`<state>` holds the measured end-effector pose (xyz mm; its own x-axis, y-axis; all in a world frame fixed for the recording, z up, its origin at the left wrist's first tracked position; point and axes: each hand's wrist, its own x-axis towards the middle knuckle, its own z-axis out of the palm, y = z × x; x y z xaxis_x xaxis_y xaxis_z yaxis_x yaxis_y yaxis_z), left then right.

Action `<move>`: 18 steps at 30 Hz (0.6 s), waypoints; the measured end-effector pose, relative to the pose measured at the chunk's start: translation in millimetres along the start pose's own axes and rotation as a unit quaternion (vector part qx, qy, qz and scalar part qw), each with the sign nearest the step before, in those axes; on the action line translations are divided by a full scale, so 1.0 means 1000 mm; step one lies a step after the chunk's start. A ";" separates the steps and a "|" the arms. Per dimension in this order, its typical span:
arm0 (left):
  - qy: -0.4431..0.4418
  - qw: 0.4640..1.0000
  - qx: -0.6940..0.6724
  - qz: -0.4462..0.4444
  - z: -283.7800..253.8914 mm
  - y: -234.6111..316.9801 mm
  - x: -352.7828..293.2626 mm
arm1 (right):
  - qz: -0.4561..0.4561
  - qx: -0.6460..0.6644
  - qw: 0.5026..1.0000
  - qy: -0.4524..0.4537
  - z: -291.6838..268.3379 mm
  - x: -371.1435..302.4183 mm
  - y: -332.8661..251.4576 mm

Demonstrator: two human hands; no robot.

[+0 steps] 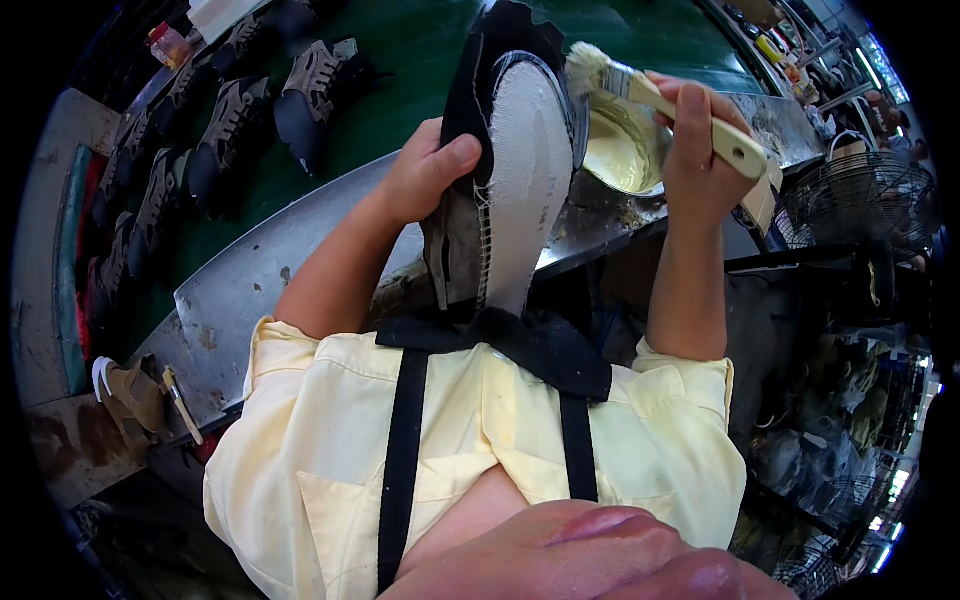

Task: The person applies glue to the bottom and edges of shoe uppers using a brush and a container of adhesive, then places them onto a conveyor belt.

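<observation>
My left hand (432, 172) is closed on the side of a dark shoe upper (470, 110), thumb on top. The shoe's pale underside (530, 170) faces up, with a stitched seam along its left edge. In my right hand (700, 150) is a wide paintbrush (650, 95) with a cream wooden handle. Its pale, coated bristles are at the right edge of the shoe, near the toe; whether they touch cannot be told. Below the brush, a round metal pot (620, 150) of creamy yellow liquid stands on the metal ledge, partly hidden by my right hand.
Several lace-up shoe uppers (230, 125) lie on the green surface (420, 60) at the left. A worn metal ledge (260, 240) runs along the near side. A tan shoe (135, 400) and another brush (180, 405) are at the lower left. A wire-caged fan (850, 205) stands at right.
</observation>
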<state>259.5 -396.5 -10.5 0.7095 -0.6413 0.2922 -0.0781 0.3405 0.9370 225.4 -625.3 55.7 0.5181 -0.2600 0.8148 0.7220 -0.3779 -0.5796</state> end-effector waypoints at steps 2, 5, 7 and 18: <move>0.001 1.000 0.007 0.001 0.000 -0.001 0.001 | -0.037 0.025 0.999 -0.012 0.004 0.010 0.012; -0.005 1.000 0.008 -0.013 -0.002 -0.004 0.003 | -0.059 -0.025 0.997 -0.039 0.009 0.019 0.013; -0.014 1.000 0.006 -0.015 -0.003 -0.006 0.004 | -0.037 0.050 0.998 -0.019 0.019 0.022 0.010; -0.042 0.998 -0.023 -0.041 -0.005 -0.004 0.022 | 0.065 -0.031 0.997 -0.024 -0.005 0.010 -0.013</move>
<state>278.7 -408.5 -9.0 0.6502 -0.7234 0.2322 0.0111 0.3147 0.9491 219.0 -627.6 70.8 0.6288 -0.2677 0.7301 0.6179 -0.3981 -0.6781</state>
